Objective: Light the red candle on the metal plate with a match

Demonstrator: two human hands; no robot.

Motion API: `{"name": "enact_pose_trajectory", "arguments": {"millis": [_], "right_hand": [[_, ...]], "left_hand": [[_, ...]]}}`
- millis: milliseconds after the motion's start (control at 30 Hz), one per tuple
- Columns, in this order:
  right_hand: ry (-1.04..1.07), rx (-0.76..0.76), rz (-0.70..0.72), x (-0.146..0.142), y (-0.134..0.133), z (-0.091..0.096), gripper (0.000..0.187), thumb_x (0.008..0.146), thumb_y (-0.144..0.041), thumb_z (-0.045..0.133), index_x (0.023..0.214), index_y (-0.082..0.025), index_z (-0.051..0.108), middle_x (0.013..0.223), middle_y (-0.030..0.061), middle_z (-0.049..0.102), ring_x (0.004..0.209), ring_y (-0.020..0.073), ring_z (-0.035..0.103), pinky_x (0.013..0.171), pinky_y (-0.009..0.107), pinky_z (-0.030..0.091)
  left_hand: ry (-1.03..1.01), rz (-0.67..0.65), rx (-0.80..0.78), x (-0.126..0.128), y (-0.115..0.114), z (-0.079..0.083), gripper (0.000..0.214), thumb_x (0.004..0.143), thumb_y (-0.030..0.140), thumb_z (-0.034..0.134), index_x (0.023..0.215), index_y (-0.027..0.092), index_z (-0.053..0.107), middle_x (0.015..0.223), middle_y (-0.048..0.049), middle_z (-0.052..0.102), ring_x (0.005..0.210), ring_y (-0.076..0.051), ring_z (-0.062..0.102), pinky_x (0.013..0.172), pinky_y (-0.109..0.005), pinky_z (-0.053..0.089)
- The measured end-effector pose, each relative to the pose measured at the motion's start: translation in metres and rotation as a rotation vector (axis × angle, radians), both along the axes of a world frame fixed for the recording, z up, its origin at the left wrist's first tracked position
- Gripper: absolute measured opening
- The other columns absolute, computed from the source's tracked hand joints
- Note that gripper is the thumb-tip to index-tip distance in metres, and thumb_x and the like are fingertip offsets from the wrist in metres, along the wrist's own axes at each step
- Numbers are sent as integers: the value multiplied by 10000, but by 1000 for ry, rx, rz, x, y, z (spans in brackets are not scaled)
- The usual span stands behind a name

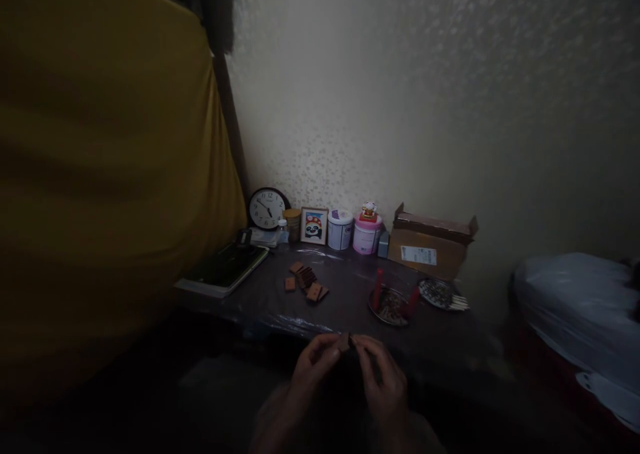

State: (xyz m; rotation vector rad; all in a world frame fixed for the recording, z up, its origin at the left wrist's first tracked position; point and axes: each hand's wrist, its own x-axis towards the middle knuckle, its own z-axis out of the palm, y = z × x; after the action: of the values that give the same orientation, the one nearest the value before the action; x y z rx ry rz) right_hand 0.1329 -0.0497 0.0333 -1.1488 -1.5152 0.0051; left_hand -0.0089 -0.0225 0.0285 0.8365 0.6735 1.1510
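My left hand point(313, 366) and my right hand point(383, 373) are raised just in front of the table's near edge, fingers pinched together. Between them they grip a small brown square piece point(345, 342), with a dark edge on its right side. The room is dim, so its material is hard to make out. Beyond the hands, on the table, lies a loose group of similar brown square pieces point(314, 291), some of them leaning in a dark row. To the right, a round plate point(387, 321) holds small dark bits and two red sticks point(378, 287).
A second plate point(436, 293) of dark bits has pale sticks at its rim. Along the wall stand a clock point(267, 209), a framed panda picture point(314, 227), two tubs point(340, 230) and an open cardboard box point(430, 247). Yellow cloth point(110, 141) hangs left.
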Motion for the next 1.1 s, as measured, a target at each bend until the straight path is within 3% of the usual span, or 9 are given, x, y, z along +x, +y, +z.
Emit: {"name": "enact_pose_trajectory", "arguments": {"millis": [267,500,700,833,967,1033,1100], "right_hand": [[-13,29,-22,0,0,7,140,872,-198,501,908,-214,636,860,33,706,817,150,673,746,246,539],[18,93,-38,-3,3,6,120,880,-179,489,919,-208,599,902,57,684,872,161,649,790,315,528],[-29,56,-66,1,7,6,149,883,-185,474,938,-206,611,892,55,683,857,157,649,763,295,533],[44,144,-66,1,0,13,143,861,-147,504,929,-207,615,917,55,677,877,168,640,801,328,513],[-82,10,-15,10,16,-5,155,866,-222,494,853,-223,648,831,39,693,819,177,645,764,323,512],[-51,-49,-106,19,29,-17,219,882,-290,455,799,-210,641,747,36,684,724,176,639,682,308,513],[26,-69,-182,28,37,-24,228,898,-303,431,850,-186,621,815,57,686,772,177,637,708,308,503]], "left_hand": [[-44,21,-24,0,-3,10,329,595,326,772,868,168,680,874,-63,726,851,-215,640,820,-323,437],[-137,24,-84,4,-5,16,296,640,304,743,890,179,644,889,-55,726,872,-201,647,848,-318,434],[-169,36,-83,7,-4,17,311,639,307,743,892,159,639,876,-76,731,854,-208,662,850,-334,446],[-189,41,-103,8,-1,16,287,647,292,743,876,156,636,853,-72,734,831,-198,667,830,-322,453],[-180,56,-72,10,0,20,280,639,281,749,866,160,641,814,-47,731,786,-168,660,791,-284,451],[-158,53,-52,10,-2,22,284,640,281,749,877,166,643,839,-45,732,800,-165,657,793,-275,446],[-140,44,-56,10,-3,22,282,645,286,746,880,170,643,851,-44,733,811,-167,658,792,-273,446]]}}
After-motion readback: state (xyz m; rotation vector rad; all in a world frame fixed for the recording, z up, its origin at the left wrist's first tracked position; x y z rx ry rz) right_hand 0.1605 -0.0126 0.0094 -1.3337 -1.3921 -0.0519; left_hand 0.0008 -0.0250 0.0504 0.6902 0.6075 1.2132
